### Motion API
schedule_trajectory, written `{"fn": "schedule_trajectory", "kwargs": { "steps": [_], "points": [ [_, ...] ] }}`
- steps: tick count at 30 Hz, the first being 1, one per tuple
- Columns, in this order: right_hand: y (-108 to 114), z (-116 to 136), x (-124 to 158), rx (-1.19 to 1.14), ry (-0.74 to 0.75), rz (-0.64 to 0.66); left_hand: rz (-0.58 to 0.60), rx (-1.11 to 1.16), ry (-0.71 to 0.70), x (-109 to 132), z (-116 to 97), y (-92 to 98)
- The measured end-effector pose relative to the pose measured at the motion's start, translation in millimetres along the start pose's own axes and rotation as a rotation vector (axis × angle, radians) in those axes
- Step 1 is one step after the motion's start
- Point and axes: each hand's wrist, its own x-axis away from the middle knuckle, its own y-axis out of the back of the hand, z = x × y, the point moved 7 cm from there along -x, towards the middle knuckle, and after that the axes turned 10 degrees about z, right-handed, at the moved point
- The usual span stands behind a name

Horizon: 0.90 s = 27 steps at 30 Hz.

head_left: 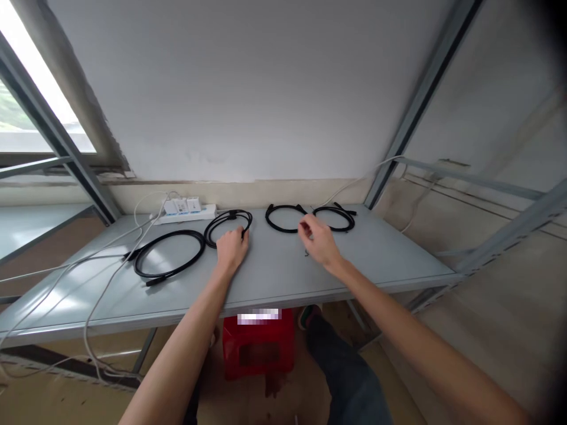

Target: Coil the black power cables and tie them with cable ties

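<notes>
Leftmost, a window (11,112) lets in light beside a grey metal post (48,124) of the rack. Several white cords (113,277) trail across the left end of the grey bench (266,277) and hang over its front edge. Next to them lies the first black cable coil (177,232), a wide loop with one end pointing toward the near edge and another out to the left, by the cords. Behind it, close to the wall (248,118), sits a white power strip (204,211) with white chargers (182,205) plugged in. Just to the right of the first loop is the second black cable coil (231,216), smaller and made of several turns. The left hand (231,248) is at its near right side, fingers closed on the cable, with a little black showing at the tips. Below the bench stands a red stool (259,342). Further right, toward the back, the third black cable coil (283,231) lies flat. The right hand (319,241) is in front of the gap between it and the fourth black cable coil (335,207); its fingers are curled in toward the thumb, and I cannot tell whether they pinch anything. A small dark piece (306,253) shows just below them. Under the bench on this side is a trousered leg (349,366).
</notes>
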Motion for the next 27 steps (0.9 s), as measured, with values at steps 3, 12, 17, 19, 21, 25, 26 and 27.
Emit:
{"fn": "schedule_trajectory", "kwargs": {
  "steps": [3, 12, 17, 19, 21, 25, 26, 27],
  "points": [
    [27.7, -32.9, 11.2, -0.003, -0.126, -0.019, 0.016, 0.002, -0.008, 0.2, -0.2, -1.6],
    [18.3, -70.7, 59.5, -0.068, -0.277, 0.088, 0.020, 0.004, -0.029, -1.5, -0.3, -4.7],
    [13.5, -74.7, 62.5, -0.165, -0.261, -0.008, 0.029, 0.011, -0.032, -2.0, -0.4, -5.2],
    [13.3, -76.7, 61.9, -0.215, -0.262, -0.022, 0.037, 0.013, -0.028, -2.1, -0.3, -5.1],
    [12.0, -78.4, 62.4, -0.259, -0.276, -0.005, 0.045, 0.014, -0.023, -2.1, -0.3, -5.1],
    [10.9, -81.4, 65.6, -0.269, -0.306, 0.009, 0.055, 0.012, -0.027, -2.1, -1.3, -6.1],
    [10.5, -82.1, 66.0, -0.263, -0.308, 0.010, 0.058, 0.010, -0.029, -2.1, -1.4, -6.5],
    [10.2, -82.8, 66.2, -0.258, -0.310, 0.009, 0.061, 0.008, -0.031, -2.0, -1.5, -6.8]
  ]
}}
